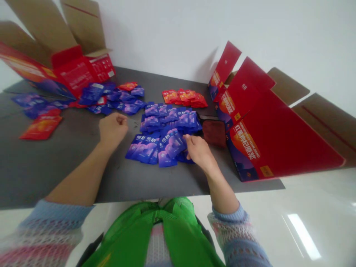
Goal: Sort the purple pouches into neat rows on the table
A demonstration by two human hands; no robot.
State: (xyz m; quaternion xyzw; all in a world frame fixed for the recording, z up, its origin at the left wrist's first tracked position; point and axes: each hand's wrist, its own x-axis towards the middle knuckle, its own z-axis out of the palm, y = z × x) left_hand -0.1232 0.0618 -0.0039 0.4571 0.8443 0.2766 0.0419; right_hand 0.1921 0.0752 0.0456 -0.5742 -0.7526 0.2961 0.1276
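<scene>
My right hand (200, 151) pinches the right edge of a purple sachet (172, 144) with white lettering, which lies over other purple sachets in the front group. My left hand (113, 128) hovers left of that group, fingers curled in, with no item visible in them. Between my hands several purple sachets (141, 148) fan out along the front. Just behind them, more purple sachets (169, 115) lie in overlapping rows. A loose heap of purple sachets (122, 98) sits beyond my left hand.
An open red carton (278, 129) stands at the right, flaps up; another open red carton (75, 74) is at the back left. Red sachets lie in a row (185, 97) at the back and a stack (43, 126) at the left. A dark brown item (214, 132) rests beside the right carton.
</scene>
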